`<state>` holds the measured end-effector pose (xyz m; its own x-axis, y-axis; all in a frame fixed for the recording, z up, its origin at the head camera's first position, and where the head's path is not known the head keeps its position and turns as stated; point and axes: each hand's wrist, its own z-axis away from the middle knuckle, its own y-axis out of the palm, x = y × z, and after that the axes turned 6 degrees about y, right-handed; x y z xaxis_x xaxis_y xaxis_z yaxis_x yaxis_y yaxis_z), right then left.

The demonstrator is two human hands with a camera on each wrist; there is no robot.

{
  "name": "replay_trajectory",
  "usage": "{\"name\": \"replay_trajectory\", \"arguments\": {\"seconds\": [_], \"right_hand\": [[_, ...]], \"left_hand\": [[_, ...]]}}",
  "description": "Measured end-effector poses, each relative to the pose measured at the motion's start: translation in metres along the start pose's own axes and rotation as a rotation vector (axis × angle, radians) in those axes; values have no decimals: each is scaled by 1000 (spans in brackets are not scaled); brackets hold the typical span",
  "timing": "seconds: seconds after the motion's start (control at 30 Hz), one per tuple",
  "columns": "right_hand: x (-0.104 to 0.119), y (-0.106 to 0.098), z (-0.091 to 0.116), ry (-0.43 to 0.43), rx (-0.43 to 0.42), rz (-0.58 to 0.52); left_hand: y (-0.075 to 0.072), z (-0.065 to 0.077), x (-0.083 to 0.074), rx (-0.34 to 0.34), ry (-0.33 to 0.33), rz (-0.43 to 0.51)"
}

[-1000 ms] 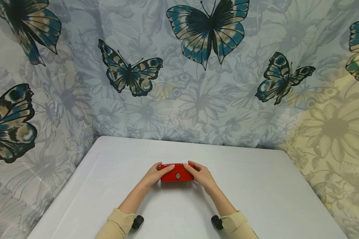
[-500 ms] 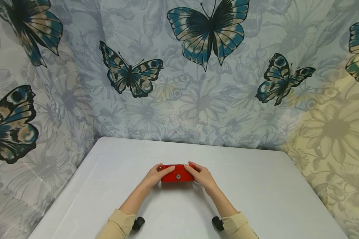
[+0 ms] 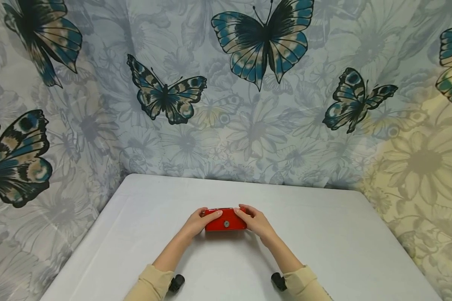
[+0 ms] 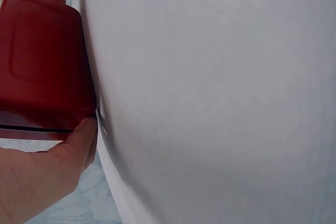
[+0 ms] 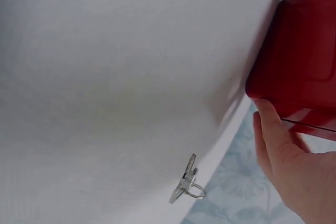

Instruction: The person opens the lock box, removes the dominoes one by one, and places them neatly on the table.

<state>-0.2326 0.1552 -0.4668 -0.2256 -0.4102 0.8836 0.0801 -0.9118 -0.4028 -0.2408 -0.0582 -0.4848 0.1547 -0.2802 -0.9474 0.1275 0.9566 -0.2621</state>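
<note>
A red cash box with a round silver lock on its near face is on the white table, midway between the hands. My left hand grips its left end, thumb across the front near the upper edge. The right hand holds the opposite end in much the same way. In the left wrist view, a dark seam runs along the cash box close to the left hand. Fingers behind the box are partly hidden.
Keys on a ring lie on the table in the right wrist view. White cloth covers the table. Butterfly-patterned fabric hangs behind it and at both sides. A black wrist camera sits beside the left sleeve.
The whole head view has shifted slightly right and down, the backdrop included. Both hands keep the same hold on the cash box.
</note>
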Motion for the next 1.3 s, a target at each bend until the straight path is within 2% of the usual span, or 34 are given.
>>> {"name": "replay_trajectory", "arguments": {"seconds": [0.53,0.73,0.9,1.03,1.3], "right_hand": [[-2,-9,6,25,2,-40],[-7,-16,8,18,11,-125],[-13,-26,9,-18,-18,-162],[-21,-36,9,-36,-51,-141],[-37,-58,7,-18,-121,-36]], "left_hand": [[0,1,-1,2,-7,0],[-1,1,-1,3,-17,6],[-1,2,-3,4,-22,10],[0,2,-3,5,-24,8],[-1,0,-2,14,-26,11]]}}
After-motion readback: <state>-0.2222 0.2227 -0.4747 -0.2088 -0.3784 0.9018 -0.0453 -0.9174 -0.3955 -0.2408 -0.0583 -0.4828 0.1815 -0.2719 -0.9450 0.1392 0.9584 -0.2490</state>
